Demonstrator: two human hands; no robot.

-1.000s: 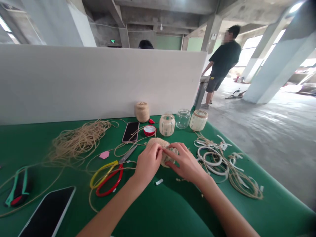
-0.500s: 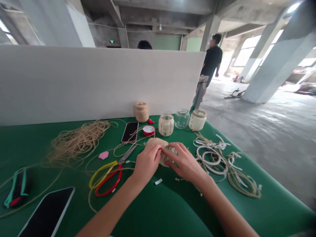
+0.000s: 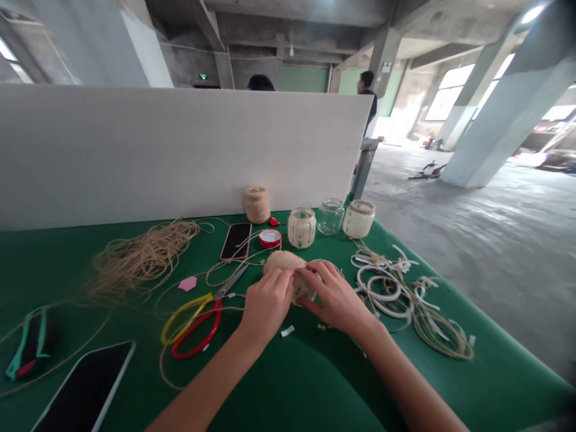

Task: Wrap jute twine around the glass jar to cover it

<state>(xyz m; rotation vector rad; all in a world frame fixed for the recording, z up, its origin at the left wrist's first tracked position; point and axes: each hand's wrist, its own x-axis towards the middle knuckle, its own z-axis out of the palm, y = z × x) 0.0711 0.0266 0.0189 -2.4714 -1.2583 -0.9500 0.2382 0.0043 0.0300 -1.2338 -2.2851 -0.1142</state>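
A large phone (image 3: 87, 384) lay at the near left and a smaller phone (image 3: 233, 241) farther back. Behind stood a white partition (image 3: 180, 153), dark hair (image 3: 261, 83) showing above it; a dark-clothed person (image 3: 369, 103) stood beyond its right end.

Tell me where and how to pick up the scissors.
Grip the scissors by the red loop and yellow loop, coming from the near left. They lie flat with the blades pointing away to the far right, so the wide loops face that side. Lift gently: twine runs by the handles and might snag.
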